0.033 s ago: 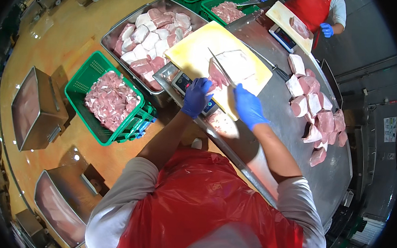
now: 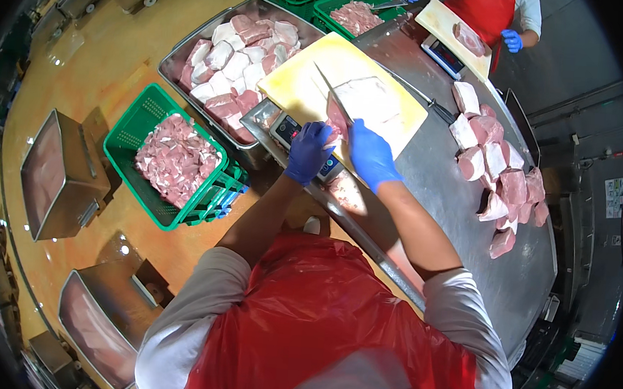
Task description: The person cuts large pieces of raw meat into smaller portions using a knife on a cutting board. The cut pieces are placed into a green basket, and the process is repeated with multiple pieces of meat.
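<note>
On a yellowish-white cutting board (image 2: 313, 61) lies a piece of raw meat (image 2: 337, 122), pink at its near left side. A broad white area (image 2: 369, 99), looking like its fat but washed out by glare, spreads to the right. My left hand (image 2: 307, 153), in a blue glove, is closed on the near end of the meat. Closed around the handle of a long narrow knife (image 2: 332, 90) is my blue-gloved right hand (image 2: 372, 156). Its blade slants up and left across the meat; my fingers hide the handle.
Left of the board stands a steel bin of meat chunks (image 2: 235, 63), with a green crate of trimmings (image 2: 125, 125) nearer. A scale (image 2: 285, 129) sits under the board's edge. A sharpening steel (image 2: 433, 103) and a meat pile (image 2: 502, 161) lie right. A co-worker (image 2: 476, 14) stands across.
My right hand and the knife have shifted a little left and toward the far side, nearer my left hand. My left hand keeps its hold on the meat.
</note>
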